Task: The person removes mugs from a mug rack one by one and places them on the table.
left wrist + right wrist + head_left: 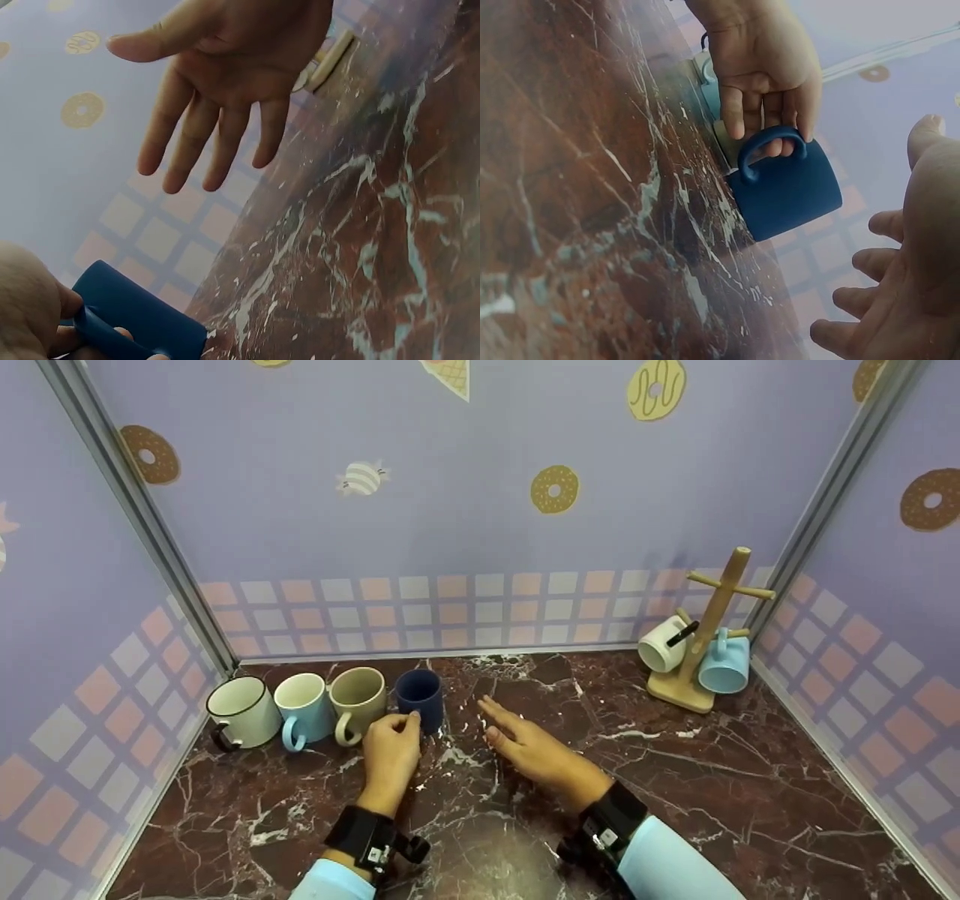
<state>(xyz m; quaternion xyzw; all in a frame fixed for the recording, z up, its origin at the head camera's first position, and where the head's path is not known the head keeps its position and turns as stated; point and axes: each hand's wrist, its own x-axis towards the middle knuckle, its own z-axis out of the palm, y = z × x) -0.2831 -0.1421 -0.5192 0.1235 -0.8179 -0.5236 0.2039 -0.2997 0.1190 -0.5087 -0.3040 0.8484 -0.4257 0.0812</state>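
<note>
A dark blue mug stands upright at the right end of a row of mugs. My left hand grips its handle, with fingers curled through the loop, as the right wrist view shows on the blue mug. To the right of that mug, my right hand hovers over the counter with its fingers extended and nothing in them. In the left wrist view the palm of the right hand faces the blue mug.
Left of the blue mug stand a beige mug, a light blue mug and a white dark-rimmed mug. At the back right a wooden mug stand bears a white mug and a blue mug. Patterned walls enclose the marbled counter.
</note>
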